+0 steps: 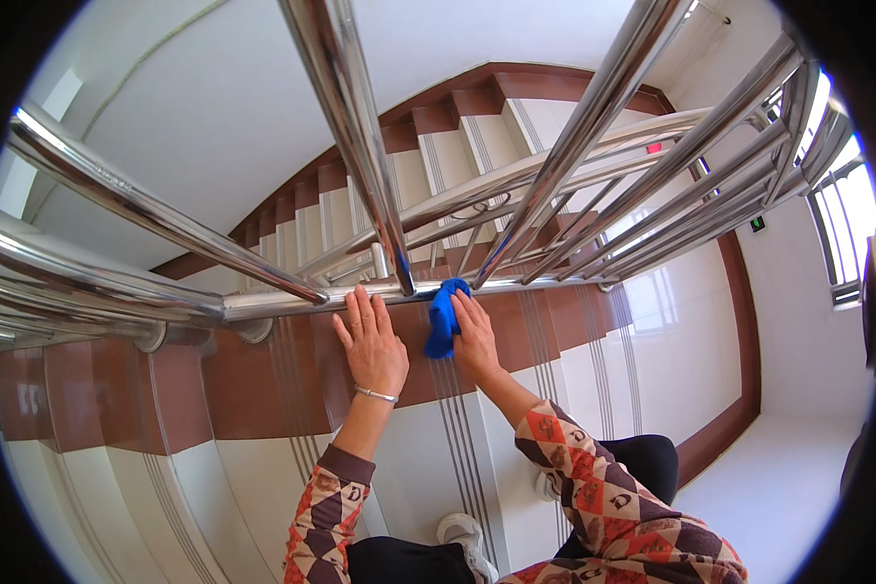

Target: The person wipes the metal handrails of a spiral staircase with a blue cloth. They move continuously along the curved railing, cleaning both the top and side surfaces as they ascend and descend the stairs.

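My right hand (477, 337) holds a bunched blue cloth (443, 328) against the lower metal rail (292, 302) of a staircase railing. The cloth sits between two upright shiny balusters, just right of the baluster (379, 186) in the middle. To its left, my left hand (377, 350) rests with its fingertips on the same rail and its fingers a little apart, holding nothing. A bangle (377, 394) circles my left wrist. The underside of the cloth and part of my right fingers are hidden.
Tiled stairs with dark grooves (445, 431) and a brown border (263, 387) run beneath me. My shoe (467, 536) stands on a tread. Beyond the railing, another flight (438, 157) shows. A landing (690, 328) and a barred window (843, 226) lie to the right.
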Action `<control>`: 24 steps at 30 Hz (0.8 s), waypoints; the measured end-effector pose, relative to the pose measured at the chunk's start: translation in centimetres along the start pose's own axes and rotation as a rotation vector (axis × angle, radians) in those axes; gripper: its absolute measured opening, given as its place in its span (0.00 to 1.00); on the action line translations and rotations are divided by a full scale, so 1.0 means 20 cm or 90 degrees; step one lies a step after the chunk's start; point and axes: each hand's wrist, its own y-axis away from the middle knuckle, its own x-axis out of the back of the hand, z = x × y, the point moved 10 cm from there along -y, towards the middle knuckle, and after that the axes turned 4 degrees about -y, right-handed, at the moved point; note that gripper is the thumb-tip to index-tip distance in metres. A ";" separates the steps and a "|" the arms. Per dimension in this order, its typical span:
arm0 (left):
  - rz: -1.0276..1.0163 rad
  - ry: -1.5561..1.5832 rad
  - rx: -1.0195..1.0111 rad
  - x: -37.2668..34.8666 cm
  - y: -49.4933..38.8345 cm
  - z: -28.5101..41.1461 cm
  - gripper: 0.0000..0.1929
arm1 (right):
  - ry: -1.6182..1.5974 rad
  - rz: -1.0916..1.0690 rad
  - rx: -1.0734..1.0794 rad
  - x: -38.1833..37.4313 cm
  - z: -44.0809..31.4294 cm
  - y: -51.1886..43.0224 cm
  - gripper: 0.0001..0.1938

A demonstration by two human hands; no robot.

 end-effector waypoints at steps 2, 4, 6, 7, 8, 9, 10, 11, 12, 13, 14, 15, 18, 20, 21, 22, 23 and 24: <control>-0.028 0.025 -0.006 0.03 0.00 0.06 0.39 | -0.016 0.033 -0.033 0.08 0.10 0.05 0.33; -0.040 0.062 -0.068 0.03 0.04 0.20 0.37 | -0.003 0.061 -0.068 0.13 0.22 0.10 0.32; -0.023 0.103 -0.126 -0.01 0.08 0.36 0.33 | 0.012 0.090 -0.089 0.18 0.31 0.12 0.31; -0.007 0.117 -0.147 -0.02 0.08 0.41 0.31 | 0.011 0.105 -0.100 0.21 0.34 0.11 0.31; -0.006 0.117 -0.155 -0.06 0.07 0.44 0.30 | 0.017 0.100 -0.096 0.21 0.36 0.08 0.31; -0.010 0.120 -0.170 -0.09 0.04 0.49 0.29 | 0.026 0.100 -0.100 0.23 0.39 0.06 0.31; -0.025 0.098 -0.179 -0.12 0.00 0.51 0.28 | 0.029 0.097 -0.100 0.23 0.40 0.02 0.31; -0.020 0.080 -0.183 -0.15 -0.02 0.51 0.28 | 0.048 0.078 -0.106 0.21 0.42 -0.02 0.30; -0.010 0.063 -0.193 -0.20 -0.04 0.53 0.27 | 0.068 0.067 -0.114 0.19 0.46 -0.06 0.30; -0.002 0.045 -0.202 -0.23 -0.07 0.54 0.27 | 0.087 0.055 -0.122 0.17 0.50 -0.09 0.29; -0.031 0.040 -0.193 -0.29 -0.09 0.54 0.27 | 0.120 0.031 -0.148 0.13 0.54 -0.11 0.29; -0.010 0.069 -0.174 -0.34 -0.10 0.51 0.29 | 0.122 0.031 -0.142 0.11 0.53 -0.13 0.29; -0.058 0.007 -0.183 -0.39 -0.09 0.50 0.28 | 0.125 0.054 -0.113 0.09 0.49 -0.13 0.28; -0.059 0.001 -0.184 -0.39 -0.09 0.52 0.28 | 0.108 0.090 -0.107 0.11 0.52 -0.08 0.27; -0.061 -0.006 -0.178 -0.38 -0.09 0.52 0.28 | 0.097 0.105 -0.099 0.12 0.50 -0.07 0.27; -0.063 0.001 -0.170 -0.38 -0.09 0.52 0.28 | 0.071 0.129 -0.096 0.13 0.49 -0.06 0.26; -0.065 0.007 -0.161 -0.37 -0.09 0.52 0.28 | 0.060 0.130 -0.100 0.13 0.49 -0.05 0.26; -0.066 0.014 -0.154 -0.36 -0.09 0.52 0.28 | 0.050 0.132 -0.105 0.12 0.49 -0.05 0.26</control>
